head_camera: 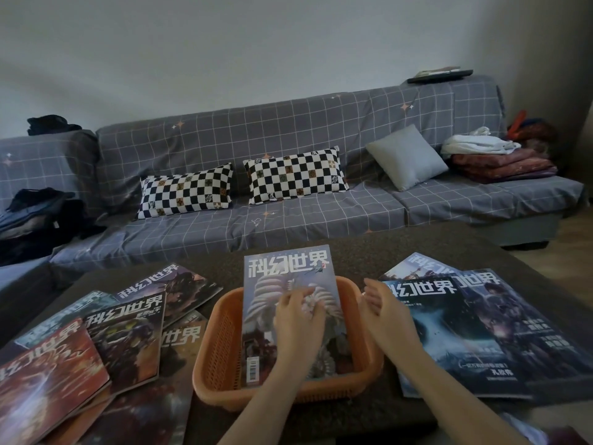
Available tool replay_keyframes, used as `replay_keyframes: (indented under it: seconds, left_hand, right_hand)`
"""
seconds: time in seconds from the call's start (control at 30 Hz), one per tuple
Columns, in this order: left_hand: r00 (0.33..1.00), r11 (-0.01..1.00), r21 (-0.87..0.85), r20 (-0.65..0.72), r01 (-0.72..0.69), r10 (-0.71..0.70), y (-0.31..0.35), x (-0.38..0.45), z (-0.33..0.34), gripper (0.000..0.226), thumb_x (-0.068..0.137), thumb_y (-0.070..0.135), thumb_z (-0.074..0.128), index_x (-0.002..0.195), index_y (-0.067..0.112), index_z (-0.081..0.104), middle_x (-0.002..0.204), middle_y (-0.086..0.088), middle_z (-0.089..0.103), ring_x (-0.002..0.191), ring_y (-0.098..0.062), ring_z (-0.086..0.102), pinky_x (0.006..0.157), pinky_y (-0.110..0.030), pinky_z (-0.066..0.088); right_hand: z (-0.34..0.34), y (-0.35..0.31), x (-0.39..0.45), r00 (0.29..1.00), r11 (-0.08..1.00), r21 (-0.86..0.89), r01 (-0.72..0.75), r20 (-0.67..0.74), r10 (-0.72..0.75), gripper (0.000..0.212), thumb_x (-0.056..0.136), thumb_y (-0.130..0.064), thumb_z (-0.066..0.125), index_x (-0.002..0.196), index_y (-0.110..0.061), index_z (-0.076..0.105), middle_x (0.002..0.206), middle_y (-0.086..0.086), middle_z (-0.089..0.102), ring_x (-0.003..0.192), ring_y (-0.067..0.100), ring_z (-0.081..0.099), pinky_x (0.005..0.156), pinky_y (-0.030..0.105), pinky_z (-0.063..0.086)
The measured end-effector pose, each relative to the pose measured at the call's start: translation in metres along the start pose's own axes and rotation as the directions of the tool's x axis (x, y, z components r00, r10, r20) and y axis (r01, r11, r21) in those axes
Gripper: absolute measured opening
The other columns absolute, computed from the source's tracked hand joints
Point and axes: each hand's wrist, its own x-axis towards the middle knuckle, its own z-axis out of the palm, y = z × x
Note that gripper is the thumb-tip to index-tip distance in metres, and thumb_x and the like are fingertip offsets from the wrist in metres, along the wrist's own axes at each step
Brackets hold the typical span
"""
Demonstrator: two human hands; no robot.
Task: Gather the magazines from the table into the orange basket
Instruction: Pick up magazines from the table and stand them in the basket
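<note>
An orange basket (218,354) sits on the dark table's near middle. One magazine (285,271) with a pale ribbed figure on its cover lies in it, its top end sticking out over the far rim. My left hand (298,319) rests flat on that cover, fingers spread. My right hand (383,308) hovers at the basket's right rim, fingers loosely curled, holding nothing. Several magazines (125,329) lie overlapped to the left, a red one (48,374) nearest. Three more lie to the right, with a blue one (449,335) on top.
The dark table (369,252) ends just before a grey checked sofa (288,220). On the sofa are two chequered cushions (186,191), a grey cushion (406,157), folded blankets (500,165) at right and dark clothes (38,216) at left.
</note>
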Motion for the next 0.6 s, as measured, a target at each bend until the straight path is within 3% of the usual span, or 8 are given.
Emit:
replay_keyframes:
  seconds: [0.17, 0.23, 0.37, 0.5, 0.6]
  left_hand:
    - [0.990, 0.994, -0.051, 0.095, -0.101, 0.105, 0.035, -0.023, 0.038, 0.020, 0.091, 0.029, 0.058, 0.111, 0.029, 0.062, 0.107, 0.007, 0.056, 0.097, -0.007, 0.056, 0.088, -0.024, 0.047]
    - [0.979, 0.989, -0.065, 0.147, -0.135, 0.143, 0.047, -0.030, 0.055, 0.018, 0.092, 0.025, 0.057, 0.109, 0.028, 0.062, 0.110, 0.007, 0.054, 0.098, -0.007, 0.054, 0.089, -0.024, 0.046]
    - [0.947, 0.985, -0.111, 0.279, -0.132, 0.159, 0.065, -0.039, 0.087, 0.023, 0.093, 0.025, 0.058, 0.115, 0.032, 0.057, 0.121, 0.010, 0.051, 0.105, -0.001, 0.053, 0.097, -0.023, 0.046]
    - [0.902, 0.998, -0.057, 0.428, -0.026, 0.048, 0.072, -0.040, 0.121, 0.046, 0.094, 0.027, 0.056, 0.138, 0.021, 0.045, 0.143, 0.001, 0.041, 0.127, -0.012, 0.046, 0.109, -0.030, 0.037]
    - [0.873, 0.994, -0.057, 0.484, 0.097, -0.057, 0.070, -0.041, 0.140, 0.055, 0.091, 0.022, 0.058, 0.143, 0.016, 0.039, 0.148, -0.007, 0.038, 0.132, -0.021, 0.043, 0.110, -0.037, 0.037]
  right_hand:
    - [-0.044, 0.032, -0.017, 0.996, 0.995, -0.104, 0.003, -0.090, -0.013, 0.032, 0.092, -0.024, 0.055, 0.124, -0.022, 0.052, 0.113, -0.006, 0.064, 0.096, 0.003, 0.056, 0.083, 0.021, 0.047]
    - [-0.062, 0.046, -0.022, 0.994, 0.990, -0.136, -0.037, -0.110, 0.022, 0.029, 0.092, -0.025, 0.054, 0.122, -0.024, 0.053, 0.112, -0.006, 0.063, 0.093, 0.003, 0.056, 0.077, 0.019, 0.045]
    - [-0.091, 0.074, -0.029, 0.981, 0.971, -0.213, -0.111, -0.183, 0.072, 0.029, 0.091, -0.027, 0.055, 0.120, -0.020, 0.056, 0.113, -0.004, 0.064, 0.100, 0.007, 0.056, 0.084, 0.023, 0.045]
    - [-0.117, 0.102, -0.033, 0.965, 0.923, -0.307, -0.231, -0.193, 0.177, 0.038, 0.091, -0.030, 0.056, 0.124, -0.011, 0.055, 0.119, 0.007, 0.062, 0.110, 0.023, 0.055, 0.092, 0.037, 0.047]
    - [-0.128, 0.117, -0.037, 0.950, 0.887, -0.343, -0.309, -0.161, 0.269, 0.046, 0.091, -0.035, 0.055, 0.128, -0.010, 0.051, 0.120, 0.010, 0.060, 0.111, 0.025, 0.054, 0.093, 0.040, 0.046]
